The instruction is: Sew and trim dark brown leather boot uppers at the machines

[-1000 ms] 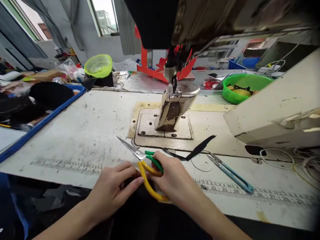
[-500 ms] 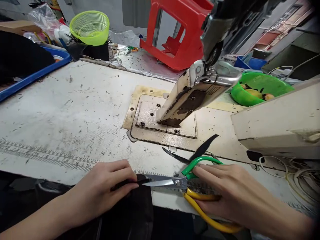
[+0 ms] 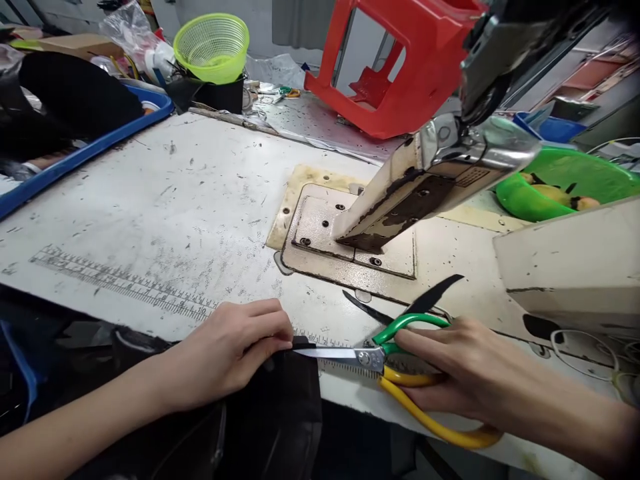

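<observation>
Left hand [image 3: 245, 343] pinching the edge of black material [image 3: 287, 407], nearside of the machine post [image 3: 393, 193]; right hand [image 3: 465, 370] gripping green-and-yellow-handled scissors [image 3: 369, 360], blades at that edge, also nearside of the post. Black strip [image 3: 435, 295] on the table [image 3: 190, 180], between post and right hand. Beyond the post: red plastic frame [image 3: 430, 87]; right of it, green basin [image 3: 525, 200].
</observation>
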Tool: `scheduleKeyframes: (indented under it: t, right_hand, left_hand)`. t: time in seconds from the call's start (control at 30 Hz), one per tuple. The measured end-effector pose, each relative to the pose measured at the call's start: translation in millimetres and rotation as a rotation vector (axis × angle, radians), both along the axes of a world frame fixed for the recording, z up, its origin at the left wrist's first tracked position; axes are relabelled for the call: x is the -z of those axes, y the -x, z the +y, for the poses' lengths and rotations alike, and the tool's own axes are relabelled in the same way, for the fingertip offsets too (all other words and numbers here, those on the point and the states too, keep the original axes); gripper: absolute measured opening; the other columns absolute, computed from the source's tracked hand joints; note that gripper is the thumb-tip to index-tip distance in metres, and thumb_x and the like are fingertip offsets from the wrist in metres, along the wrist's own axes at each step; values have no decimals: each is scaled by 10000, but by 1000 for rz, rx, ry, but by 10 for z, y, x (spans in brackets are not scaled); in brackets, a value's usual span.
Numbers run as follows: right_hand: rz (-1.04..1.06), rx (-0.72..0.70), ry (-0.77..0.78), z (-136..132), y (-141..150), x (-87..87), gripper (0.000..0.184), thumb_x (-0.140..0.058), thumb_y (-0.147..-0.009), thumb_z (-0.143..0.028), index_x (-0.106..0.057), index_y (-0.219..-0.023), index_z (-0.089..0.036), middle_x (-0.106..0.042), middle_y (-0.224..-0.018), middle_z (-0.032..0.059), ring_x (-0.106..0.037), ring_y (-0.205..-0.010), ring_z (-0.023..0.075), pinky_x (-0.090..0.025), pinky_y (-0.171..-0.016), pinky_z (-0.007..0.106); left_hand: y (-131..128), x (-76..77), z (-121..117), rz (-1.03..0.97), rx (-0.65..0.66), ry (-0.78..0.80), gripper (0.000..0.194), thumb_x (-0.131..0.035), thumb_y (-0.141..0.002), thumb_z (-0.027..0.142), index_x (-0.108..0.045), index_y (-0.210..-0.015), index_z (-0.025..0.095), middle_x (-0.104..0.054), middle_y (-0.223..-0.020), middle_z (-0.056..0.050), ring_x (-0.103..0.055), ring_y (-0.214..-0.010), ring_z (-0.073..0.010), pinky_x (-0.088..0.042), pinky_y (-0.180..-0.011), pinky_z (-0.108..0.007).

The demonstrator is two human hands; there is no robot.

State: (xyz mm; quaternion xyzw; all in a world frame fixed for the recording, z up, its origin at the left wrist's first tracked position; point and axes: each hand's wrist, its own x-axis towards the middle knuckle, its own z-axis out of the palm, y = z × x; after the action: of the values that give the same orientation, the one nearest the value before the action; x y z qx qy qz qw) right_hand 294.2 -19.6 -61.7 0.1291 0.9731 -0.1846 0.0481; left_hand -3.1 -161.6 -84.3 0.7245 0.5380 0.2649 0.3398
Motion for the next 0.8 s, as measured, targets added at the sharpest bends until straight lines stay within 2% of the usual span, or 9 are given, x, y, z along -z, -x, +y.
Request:
scheduleKeyframes:
  t: [0.13,0.27,0.47,0.6,0.8]
  right_hand:
    - [-52,-7,-5,4,139,-80,264,-625,-944,-341,-416,-805,-258,-474,-627,-66,-333,-447,122,-223,-459,308]
    - [8,-54,-51,10,169,-109,284,-615,-960,-385,-417,-802,-256,-450,-604,-68,-331,-444,126,-194,-457,306]
    - [-177,50,79,-42,237,-126,275,-554,-975,-433,-448,-792,-258,-411,-572,-72,-287,-457,126,-218,-459,280]
    - [-143,-14,30,-77,380,-145,298,-600,-952,-402,-410,-776,-254,-424,-617,-66,-241,-478,125,-200,-467,276]
    - [-132,-42,-72,-83,463,-116,209,-599,-935,-339,-455,-814,-248,-447,-621,-58,-323,-482,130,-214,-496,276]
  left_hand:
    - [6,-10,25,-6,9,18,142,-490,-985,118,-557,-906,214,-588,-886,33,-536,-747,-88,-372,-669,-211]
    - [-1,-39,42,-14,-22,16,136,-502,-978,124,-562,-884,202,-589,-864,31,-526,-741,-92,-370,-667,-211]
    - [5,-74,65,-134,-52,70,102,-571,-944,168,-619,-858,195,-614,-807,39,-512,-687,-88,-371,-623,-208]
    - [16,-100,86,-237,-131,155,120,-585,-933,234,-632,-836,181,-557,-700,49,-449,-605,-85,-345,-564,-214]
    - [44,-153,151,-375,-145,246,185,-607,-915,318,-631,-828,156,-485,-643,48,-399,-581,-86,-317,-536,-213]
